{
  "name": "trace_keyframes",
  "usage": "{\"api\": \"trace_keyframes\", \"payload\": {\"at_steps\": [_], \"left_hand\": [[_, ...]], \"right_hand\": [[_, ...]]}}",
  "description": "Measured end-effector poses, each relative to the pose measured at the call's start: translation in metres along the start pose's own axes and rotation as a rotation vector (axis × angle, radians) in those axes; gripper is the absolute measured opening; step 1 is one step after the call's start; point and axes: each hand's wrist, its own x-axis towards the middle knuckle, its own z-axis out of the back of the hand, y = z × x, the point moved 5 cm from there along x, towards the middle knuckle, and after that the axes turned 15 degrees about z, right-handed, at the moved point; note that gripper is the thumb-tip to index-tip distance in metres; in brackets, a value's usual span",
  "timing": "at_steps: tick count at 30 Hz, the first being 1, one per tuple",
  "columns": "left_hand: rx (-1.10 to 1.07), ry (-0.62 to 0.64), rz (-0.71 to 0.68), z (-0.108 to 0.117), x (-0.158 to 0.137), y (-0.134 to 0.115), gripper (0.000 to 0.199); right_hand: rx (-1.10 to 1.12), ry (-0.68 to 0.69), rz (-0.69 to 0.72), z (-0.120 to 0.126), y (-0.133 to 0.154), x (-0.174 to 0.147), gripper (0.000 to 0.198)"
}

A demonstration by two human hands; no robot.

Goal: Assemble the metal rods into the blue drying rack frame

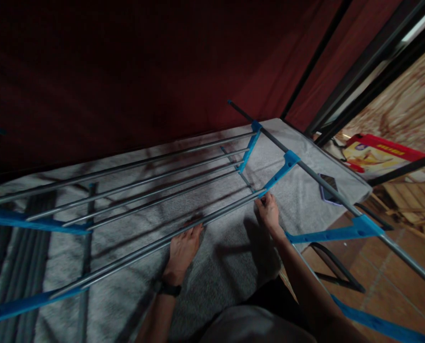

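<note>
A drying-rack frame of thin metal rods (134, 207) and blue plastic brackets (277, 174) spans the view. My left hand (184, 247), with a dark band on its wrist, is closed at the nearest pair of metal rods (151, 245); its fingertips are partly hidden there. At the right end of those rods, my right hand (268, 212) pinches the tip of the blue bracket where the rods meet it. A thicker grey tube (316, 177) runs diagonally through the brackets on the right.
Grey fleecy cloth (212, 257) covers the surface under the frame. Several grey tubes (30, 257) lie at the left. A phone (329, 188) rests near the right edge. Beyond are a red and yellow box (377, 155) and tiled floor (394, 276). Dark red fabric (144, 71) hangs behind.
</note>
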Motion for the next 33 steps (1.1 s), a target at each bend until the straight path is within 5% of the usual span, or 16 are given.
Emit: {"api": "trace_keyframes", "payload": {"at_steps": [33], "left_hand": [[0.047,0.07,0.007,-0.0028,0.0023,-0.0002,0.043]], "right_hand": [[-0.066,0.03,-0.025,-0.0017,0.0066,-0.0038,0.016]]}}
